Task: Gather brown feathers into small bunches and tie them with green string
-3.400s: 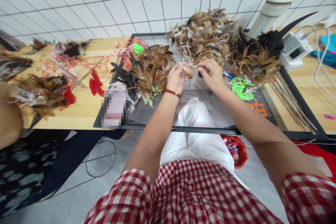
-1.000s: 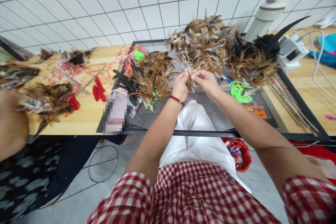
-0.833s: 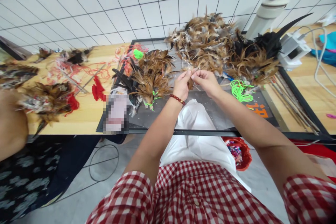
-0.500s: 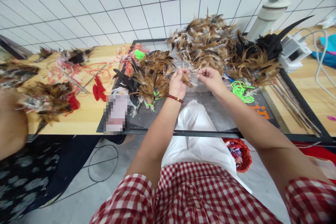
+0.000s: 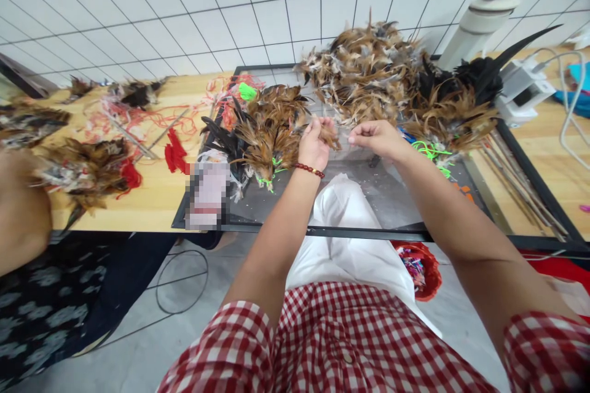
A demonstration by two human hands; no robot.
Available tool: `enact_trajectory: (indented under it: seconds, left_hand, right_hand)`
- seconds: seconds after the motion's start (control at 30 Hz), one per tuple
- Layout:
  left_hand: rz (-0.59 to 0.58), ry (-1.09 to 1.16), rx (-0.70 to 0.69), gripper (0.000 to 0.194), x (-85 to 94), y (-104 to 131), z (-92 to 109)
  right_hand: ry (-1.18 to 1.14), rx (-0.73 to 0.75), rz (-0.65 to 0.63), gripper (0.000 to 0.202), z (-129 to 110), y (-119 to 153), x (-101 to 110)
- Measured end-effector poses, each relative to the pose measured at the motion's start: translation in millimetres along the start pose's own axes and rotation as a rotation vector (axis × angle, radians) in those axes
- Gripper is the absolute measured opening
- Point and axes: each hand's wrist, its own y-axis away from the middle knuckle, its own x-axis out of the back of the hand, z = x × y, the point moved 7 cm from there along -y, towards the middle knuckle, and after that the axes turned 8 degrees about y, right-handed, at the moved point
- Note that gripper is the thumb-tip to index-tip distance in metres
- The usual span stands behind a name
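My left hand [image 5: 314, 144], with a red bead bracelet at the wrist, is closed on a few brown feathers [image 5: 330, 137] over the middle of the dark tray [image 5: 258, 216]. To its right, my right hand [image 5: 375, 137] has thumb and index finger pinched together; whatever they hold is too small to make out. A small gap separates the two hands. Left of my left hand lies a brown feather bundle [image 5: 268, 135] with green string. A big heap of brown feathers [image 5: 364, 73] rises behind both hands. Green cord [image 5: 433, 151] lies beside my right wrist.
Black feathers [image 5: 479, 83], a white bottle [image 5: 480, 27] and a white device [image 5: 525, 93] stand at the back right. Thin sticks [image 5: 519, 181] lie on the right. Another person's arm [image 5: 23, 209] and red thread [image 5: 175, 151] are on the left. A red basket [image 5: 431, 276] sits below.
My right hand has moved slightly right, away from my left hand, widening the gap. My left hand still holds the feathers. The view has shifted a little.
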Motion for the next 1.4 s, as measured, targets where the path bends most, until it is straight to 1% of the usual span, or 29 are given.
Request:
enact_trajectory:
  seconds: [0.07, 0.13, 0.2, 0.27, 0.33, 0.4, 0.47, 0.57, 0.67, 0.73, 0.8, 0.9, 0.97, 1.03, 1.13, 1.23, 1.33, 1.4]
  left_hand:
    - [-0.004, -0.017, -0.006, 0.022, -0.6, 0, 1]
    - [-0.015, -0.055, -0.025, 0.024, -1.7, 0, 1]
    - [-0.033, -0.122, -0.058, 0.024, -3.7, 0, 1]
    - [-0.045, -0.217, -0.098, 0.022, -6.2, 2, 0]
    - [-0.060, -0.319, -0.117, 0.021, -9.5, 6, -4]
    - [-0.069, -0.405, -0.099, 0.020, -12.0, 10, -10]
    - [-0.077, -0.472, -0.059, 0.019, -13.3, 14, -16]
    - [-0.103, -0.555, -0.038, 0.018, -14.8, 18, -22]
    - [-0.168, -0.625, -0.047, 0.021, -18.4, 21, -25]
    - [-0.199, -0.649, -0.047, 0.027, -20.4, 22, -25]
    - [-0.190, -0.633, -0.050, 0.029, -20.6, 22, -23]
    - [-0.126, -0.571, -0.056, 0.025, -18.0, 21, -19]
    - [-0.101, -0.543, -0.062, 0.024, -17.1, 20, -16]
    - [-0.102, -0.539, -0.065, 0.023, -17.5, 20, -15]
    - [-0.123, -0.558, -0.058, 0.022, -18.7, 22, -16]
    - [-0.165, -0.576, -0.039, 0.025, -20.6, 25, -20]
    - [-0.217, -0.560, -0.012, 0.024, -22.7, 27, -24]
    - [-0.232, -0.521, 0.007, 0.022, -23.1, 26, -24]
  right_hand:
    - [-0.012, 0.069, 0.101, 0.036, -4, 0, 14]
    - [0.098, 0.196, 0.189, 0.027, -14, 2, 25]
    - [0.352, 0.356, 0.236, 0.017, -27, 7, 28]
    - [0.673, 0.470, 0.256, 0.017, -36, 14, 21]
    - [0.938, 0.513, 0.280, 0.022, -40, 18, 12]
    - [1.113, 0.527, 0.311, 0.025, -41, 21, 3]
    - [1.203, 0.539, 0.329, 0.027, -42, 22, -3]
    - [1.250, 0.540, 0.353, 0.030, -42, 23, -5]
    - [1.214, 0.541, 0.364, 0.032, -42, 23, -4]
    - [1.119, 0.534, 0.376, 0.032, -41, 23, -2]
    - [0.950, 0.515, 0.427, 0.031, -40, 23, 4]
    - [0.637, 0.478, 0.491, 0.028, -39, 23, 13]
    - [0.468, 0.449, 0.479, 0.025, -38, 22, 15]
    - [0.357, 0.418, 0.458, 0.024, -39, 22, 14]
    - [0.291, 0.392, 0.438, 0.019, -41, 22, 12]
    - [0.254, 0.375, 0.420, 0.015, -42, 22, 13]
    - [0.116, 0.314, 0.398, 0.018, -36, 17, 14]
    - [-0.017, 0.257, 0.409, 0.024, -30, 13, 17]
